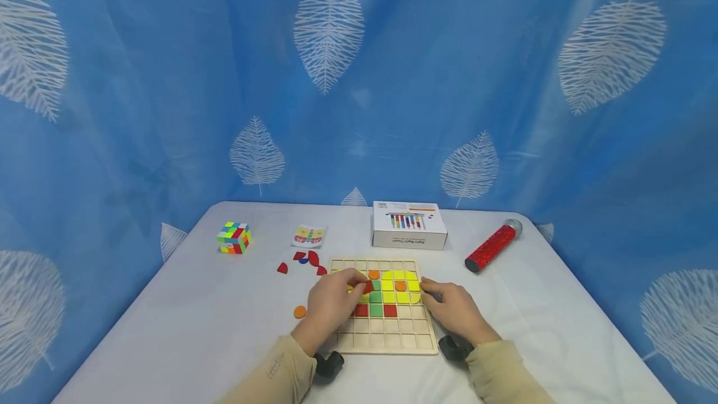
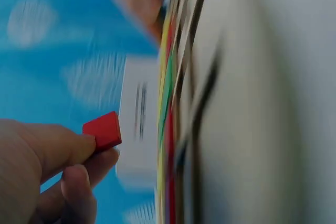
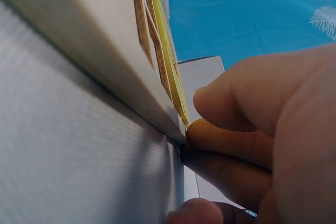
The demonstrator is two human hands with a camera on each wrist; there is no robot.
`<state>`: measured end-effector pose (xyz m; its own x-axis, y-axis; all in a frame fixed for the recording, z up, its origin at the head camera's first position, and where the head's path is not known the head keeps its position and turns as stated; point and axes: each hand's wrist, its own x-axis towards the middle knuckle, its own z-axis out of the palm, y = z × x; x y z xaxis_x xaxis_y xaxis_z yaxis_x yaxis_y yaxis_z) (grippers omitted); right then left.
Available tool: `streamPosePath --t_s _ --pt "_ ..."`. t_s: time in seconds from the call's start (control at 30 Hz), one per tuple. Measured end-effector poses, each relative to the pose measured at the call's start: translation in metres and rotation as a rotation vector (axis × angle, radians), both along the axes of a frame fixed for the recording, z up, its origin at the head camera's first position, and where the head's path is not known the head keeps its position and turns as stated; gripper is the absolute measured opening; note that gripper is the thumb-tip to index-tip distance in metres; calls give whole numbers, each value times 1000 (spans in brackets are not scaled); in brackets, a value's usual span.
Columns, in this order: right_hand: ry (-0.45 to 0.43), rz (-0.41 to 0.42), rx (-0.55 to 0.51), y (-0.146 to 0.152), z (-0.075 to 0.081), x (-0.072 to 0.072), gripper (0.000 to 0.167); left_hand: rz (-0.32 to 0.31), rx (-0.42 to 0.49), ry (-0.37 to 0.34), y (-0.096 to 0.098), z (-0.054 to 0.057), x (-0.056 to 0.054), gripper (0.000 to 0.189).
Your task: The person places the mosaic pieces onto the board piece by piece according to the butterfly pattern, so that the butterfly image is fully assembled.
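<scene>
Between thumb and fingers my left hand (image 1: 331, 302) pinches a small red square tile (image 2: 102, 131), raised above the wooden grid board (image 1: 386, 343). Yellow tiles (image 1: 388, 297), green tiles (image 1: 376, 310), red squares (image 1: 390, 310) and orange discs (image 1: 401, 286) lie in the board's cells. That hand covers part of the board's left side. My right hand (image 1: 455, 310) is at the board's right edge. Its fingertips (image 3: 202, 135) touch the rim, while the thumb appears apart from it in the right wrist view.
Loose red pieces (image 1: 283, 268), a blue piece (image 1: 304, 260) and an orange disc (image 1: 300, 312) lie left of the board. Behind stand a pattern card (image 1: 309, 236) and a white box (image 1: 409, 239). A puzzle cube (image 1: 234, 238) is far left, a red glittery microphone (image 1: 493, 246) right.
</scene>
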<state>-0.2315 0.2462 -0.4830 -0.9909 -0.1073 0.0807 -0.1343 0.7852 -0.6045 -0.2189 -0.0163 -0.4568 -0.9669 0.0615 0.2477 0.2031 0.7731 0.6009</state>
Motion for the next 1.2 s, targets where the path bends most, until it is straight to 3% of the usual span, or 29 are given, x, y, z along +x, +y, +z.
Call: streamPosePath --t_s 0.17,0.4,0.77,1.0,1.2 --pt "9 11 9 -5 0 0 38 -175 -39 39 26 -3 12 11" --pt "13 14 31 -7 3 -2 38 -269 -46 20 47 -9 4 10" --pt "7 17 21 -10 4 -6 40 -253 -93 44 44 -19 -3 11" --pt "10 10 28 -6 4 -5 40 -266 -201 92 48 -23 -3 13" --pt "6 -3 27 -2 0 -2 39 -278 -239 99 53 -28 -4 13"
